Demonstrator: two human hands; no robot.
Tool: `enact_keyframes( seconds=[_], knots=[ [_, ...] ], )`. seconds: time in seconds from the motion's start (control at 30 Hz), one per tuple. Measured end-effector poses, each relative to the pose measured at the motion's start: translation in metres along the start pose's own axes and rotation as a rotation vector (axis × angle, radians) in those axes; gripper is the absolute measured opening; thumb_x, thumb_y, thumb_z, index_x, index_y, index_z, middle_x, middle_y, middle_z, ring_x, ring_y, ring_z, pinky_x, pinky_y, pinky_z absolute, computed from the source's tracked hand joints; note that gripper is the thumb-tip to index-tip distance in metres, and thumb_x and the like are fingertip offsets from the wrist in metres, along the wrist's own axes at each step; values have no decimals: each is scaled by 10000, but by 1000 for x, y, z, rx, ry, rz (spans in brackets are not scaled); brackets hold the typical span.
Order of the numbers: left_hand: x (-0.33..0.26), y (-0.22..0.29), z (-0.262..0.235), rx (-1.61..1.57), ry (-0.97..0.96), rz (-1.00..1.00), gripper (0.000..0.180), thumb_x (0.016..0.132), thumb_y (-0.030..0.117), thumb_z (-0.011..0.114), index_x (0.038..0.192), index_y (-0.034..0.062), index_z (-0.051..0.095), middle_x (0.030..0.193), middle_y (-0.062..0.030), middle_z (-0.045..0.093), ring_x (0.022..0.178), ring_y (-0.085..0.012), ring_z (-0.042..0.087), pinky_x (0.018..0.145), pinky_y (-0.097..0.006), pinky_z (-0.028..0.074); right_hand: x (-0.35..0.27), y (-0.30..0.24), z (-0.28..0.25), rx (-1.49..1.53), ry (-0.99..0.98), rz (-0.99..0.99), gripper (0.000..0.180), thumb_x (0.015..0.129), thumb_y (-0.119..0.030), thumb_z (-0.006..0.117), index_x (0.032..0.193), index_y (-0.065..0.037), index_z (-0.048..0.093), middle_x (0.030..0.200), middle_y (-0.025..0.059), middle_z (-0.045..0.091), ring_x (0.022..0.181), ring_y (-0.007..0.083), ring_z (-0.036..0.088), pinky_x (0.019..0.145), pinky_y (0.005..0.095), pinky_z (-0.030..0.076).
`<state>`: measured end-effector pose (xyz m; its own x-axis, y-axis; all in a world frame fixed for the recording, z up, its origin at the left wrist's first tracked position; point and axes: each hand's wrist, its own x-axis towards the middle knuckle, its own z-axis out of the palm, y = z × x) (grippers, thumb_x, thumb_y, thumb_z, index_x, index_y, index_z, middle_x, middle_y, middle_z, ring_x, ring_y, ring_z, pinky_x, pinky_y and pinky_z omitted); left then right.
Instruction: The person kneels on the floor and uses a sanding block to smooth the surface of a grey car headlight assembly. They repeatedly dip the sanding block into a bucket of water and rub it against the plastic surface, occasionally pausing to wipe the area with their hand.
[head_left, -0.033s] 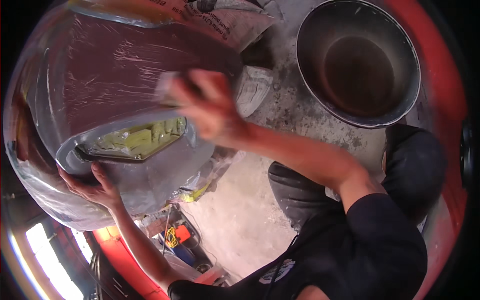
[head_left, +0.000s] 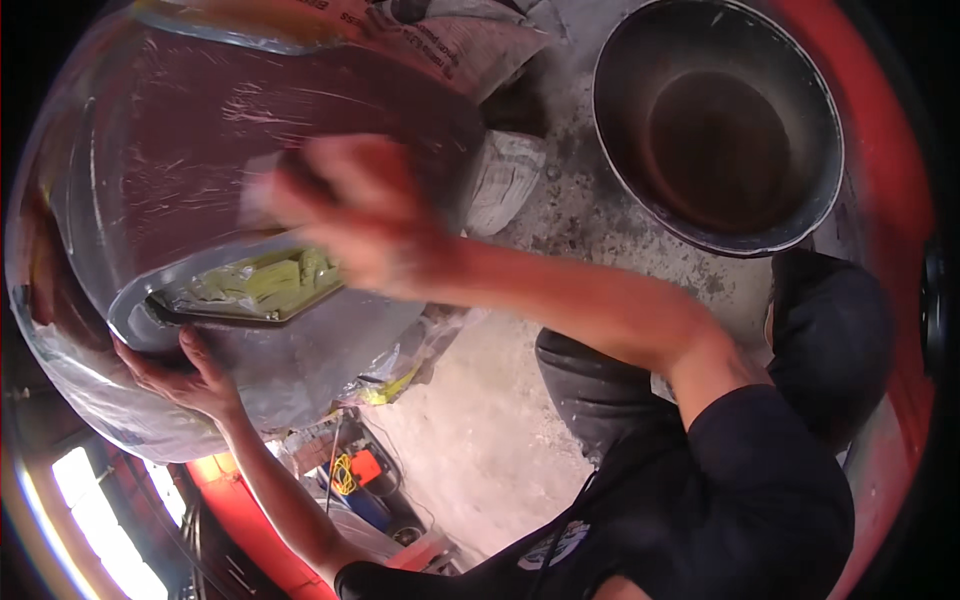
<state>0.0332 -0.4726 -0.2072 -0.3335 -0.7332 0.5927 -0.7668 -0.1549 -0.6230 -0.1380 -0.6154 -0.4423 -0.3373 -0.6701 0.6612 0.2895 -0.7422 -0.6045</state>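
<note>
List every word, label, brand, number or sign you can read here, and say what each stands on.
Newspaper at the top: lines of dark print, not copied out here; the smaller ones are too blurred to read.
Crumpled paper below it: faint marks, too blurred to read.
Dark shirt: a pale emblem, too blurred to read.
No other lettering can be made out.
</note>
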Motion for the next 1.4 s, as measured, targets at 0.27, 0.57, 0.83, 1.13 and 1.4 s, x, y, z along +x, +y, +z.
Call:
enact_keyframes(
  seconds=[0.27, 0.57, 0.83, 1.13, 1.4],
  knots=[
    [8, 7, -6, -37, -12, 33, 885, 1022, 529, 698, 1646, -9, 374, 1604, -268, 475, 1480, -431, 455, 1229, -543, 355, -68, 29, -47, -46, -92, 28, 646, 784, -64, 869, 1405, -134, 705, 1262, 155, 617, 1078, 331, 592, 884, 469, 483],
    [5, 5, -4, -24, 0, 18, 875, 1011, 526, 712, 1637, 3, 396, 1598, -243, 500, 1432, -423, 497, 1165, -525, 411, -60, 32, 0, 332, 5, 87, 580, 902, -123, 780, 1466, -157, 646, 1198, 105, 625, 992, 289, 592, 886, 443, 460],
    [2, 11, -2, -32, -8, -64, 883, 1007, 544, 720, 1630, 2, 406, 1585, -268, 486, 1455, -422, 483, 1199, -535, 395, -19, 5, 18, 27, 50, -53, 653, 849, -88, 817, 1472, -137, 631, 1197, 127, 642, 1032, 311, 619, 878, 478, 463],
    [3, 7, -3, -4, -1, -48, 886, 1004, 538, 728, 1629, -3, 410, 1565, -278, 501, 1433, -440, 501, 1180, -536, 422, -16, 22, 4, 22, 18, 50, 865, 776, 13, 843, 1570, -163, 548, 1326, 165, 598, 1116, 358, 568, 940, 480, 486],
    [12, 9, -5, -10, 21, -4, 900, 983, 540, 755, 1631, 12, 422, 1556, -263, 515, 1435, -423, 503, 1173, -526, 427, -88, 33, -51, -183, -160, 204, 702, 855, -9, 826, 1520, -99, 618, 1354, 218, 573, 1184, 375, 578, 978, 446, 539]
  ],
)
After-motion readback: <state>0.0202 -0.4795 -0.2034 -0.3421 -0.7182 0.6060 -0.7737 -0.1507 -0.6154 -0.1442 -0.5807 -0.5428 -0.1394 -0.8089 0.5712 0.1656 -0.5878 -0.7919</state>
